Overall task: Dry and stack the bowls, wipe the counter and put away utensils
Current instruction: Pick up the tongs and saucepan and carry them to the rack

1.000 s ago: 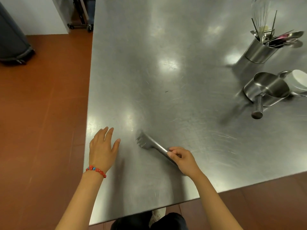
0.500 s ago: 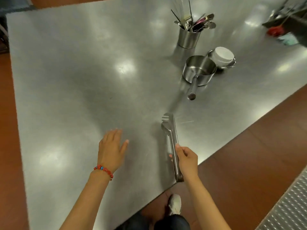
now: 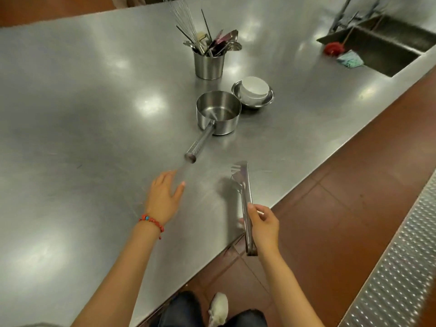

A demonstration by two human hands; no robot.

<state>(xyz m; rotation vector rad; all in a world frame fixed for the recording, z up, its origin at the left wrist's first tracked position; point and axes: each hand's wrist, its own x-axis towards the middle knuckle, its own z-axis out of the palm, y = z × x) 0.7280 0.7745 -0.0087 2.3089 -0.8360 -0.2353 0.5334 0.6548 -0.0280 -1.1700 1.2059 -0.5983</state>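
1. Steel tongs [image 3: 243, 185] are held in the right hand [image 3: 263, 226], whose fingers are curled round the handles near the hinge end; the toothed tips point away from the person, above the near edge of the counter [image 3: 82, 102]; whether the tips touch the surface cannot be told.
2. No thing is held by the left hand [image 3: 164, 197]; its fingers are straight and spread, just above or on the counter, near the end of the saucepan [image 3: 218, 113] handle.
3. Farther along the counter an upright steel holder [image 3: 209, 64] is seen, already filled with a whisk, spoons and other utensils; the saucepan is placed between it and the hands.
4. Beside the saucepan the bowls [image 3: 253, 92] are seen, a white one set inside a steel one, so the stacking is judged to be done already.
5. The step in hand is judged to be the putting away of utensils, with the tongs as the present piece.
6. For the next move the tongs must probably be carried over the saucepan to the holder and lowered in; the holder is crowded, so a free gap must be found, and the tongs are better kept pressed together.
7. A knock against the tall whisk or the holder rim is to be avoided, because the holder could be tipped.
8. At the far right a sink [image 3: 387, 50] is seen, with a red brush [image 3: 332, 48] and a blue cloth [image 3: 350, 59] at its edge; the cloth may be needed for the counter wiping, if this is not yet done.
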